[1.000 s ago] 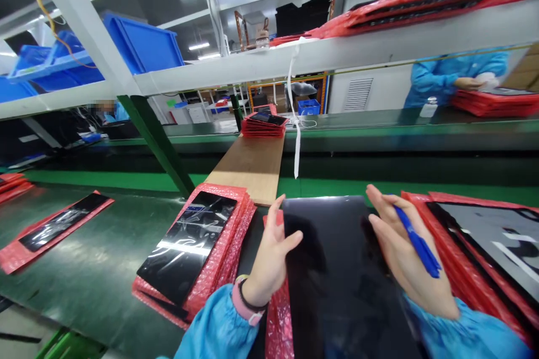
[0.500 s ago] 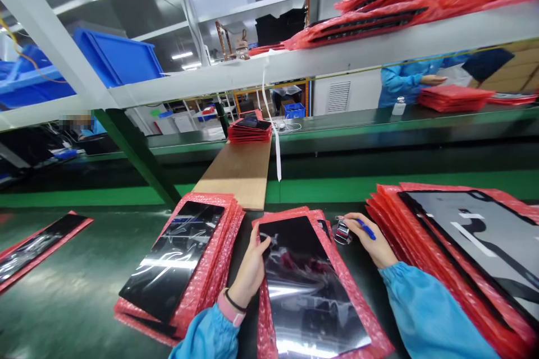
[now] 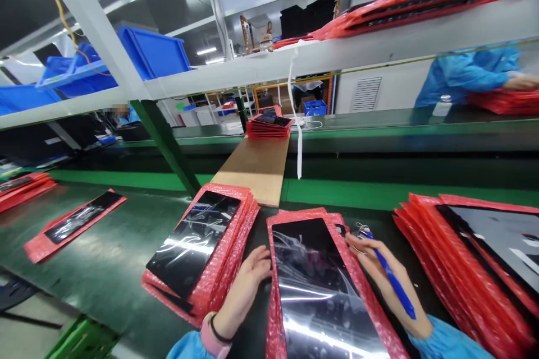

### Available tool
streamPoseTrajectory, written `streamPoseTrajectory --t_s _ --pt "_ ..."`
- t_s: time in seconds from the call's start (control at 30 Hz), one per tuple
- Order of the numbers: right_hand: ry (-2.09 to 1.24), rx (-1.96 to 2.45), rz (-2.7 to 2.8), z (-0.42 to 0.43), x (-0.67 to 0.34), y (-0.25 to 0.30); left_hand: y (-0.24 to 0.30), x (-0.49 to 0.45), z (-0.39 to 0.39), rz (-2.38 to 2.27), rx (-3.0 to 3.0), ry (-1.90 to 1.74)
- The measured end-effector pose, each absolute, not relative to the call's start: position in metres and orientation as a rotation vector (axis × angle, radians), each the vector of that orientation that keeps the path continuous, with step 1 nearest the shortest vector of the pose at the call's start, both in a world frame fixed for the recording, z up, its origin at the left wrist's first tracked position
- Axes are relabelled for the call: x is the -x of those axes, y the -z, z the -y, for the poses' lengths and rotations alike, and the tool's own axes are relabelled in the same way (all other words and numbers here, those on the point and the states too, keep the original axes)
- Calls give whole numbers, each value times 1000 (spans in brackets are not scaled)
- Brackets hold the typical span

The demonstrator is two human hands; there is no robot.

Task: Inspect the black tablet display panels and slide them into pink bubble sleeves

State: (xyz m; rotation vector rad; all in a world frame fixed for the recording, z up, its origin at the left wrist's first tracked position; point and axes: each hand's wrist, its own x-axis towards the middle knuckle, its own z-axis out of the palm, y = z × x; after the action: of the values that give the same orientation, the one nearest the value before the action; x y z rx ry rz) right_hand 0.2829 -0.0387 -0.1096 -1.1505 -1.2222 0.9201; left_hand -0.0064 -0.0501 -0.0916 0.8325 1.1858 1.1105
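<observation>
A black glossy panel (image 3: 314, 280) lies on red bubble wrap (image 3: 275, 314) right in front of me. My left hand (image 3: 248, 277) rests flat against the left edge of that wrap, fingers together. My right hand (image 3: 379, 275) holds a blue pen (image 3: 391, 280), and its fingertips touch the panel's upper right corner. A small shiny object (image 3: 362, 231) sits just beyond those fingers.
To the left is a stack of red-wrapped panels (image 3: 197, 247), and a taller stack (image 3: 471, 258) stands at the right. A single wrapped panel (image 3: 76, 224) lies on the green belt (image 3: 109, 269). A wooden board (image 3: 256, 168) bridges to the far bench. Another person's blue sleeve (image 3: 467, 76) works at the far right.
A second ago both hands held the black panel tilted up. It now lies flat on the bubble wrap, my left hand slid to the wrap's edge and my right came back to the panel's corner.
</observation>
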Motion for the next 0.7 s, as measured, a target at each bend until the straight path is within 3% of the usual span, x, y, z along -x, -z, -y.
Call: streamPoseTrajectory --t_s 0.17,0.57,0.7 --pt "-1029 1155 1361 52 -270 109 82 0 43 -1102 -808 -925" --pt "-1002 1077 1370 52 -273 113 42 -40 41 -910 -837 -1023" --pt "-1010 1093 1302 54 -281 119 31 -16 27 -930 -891 -1062"
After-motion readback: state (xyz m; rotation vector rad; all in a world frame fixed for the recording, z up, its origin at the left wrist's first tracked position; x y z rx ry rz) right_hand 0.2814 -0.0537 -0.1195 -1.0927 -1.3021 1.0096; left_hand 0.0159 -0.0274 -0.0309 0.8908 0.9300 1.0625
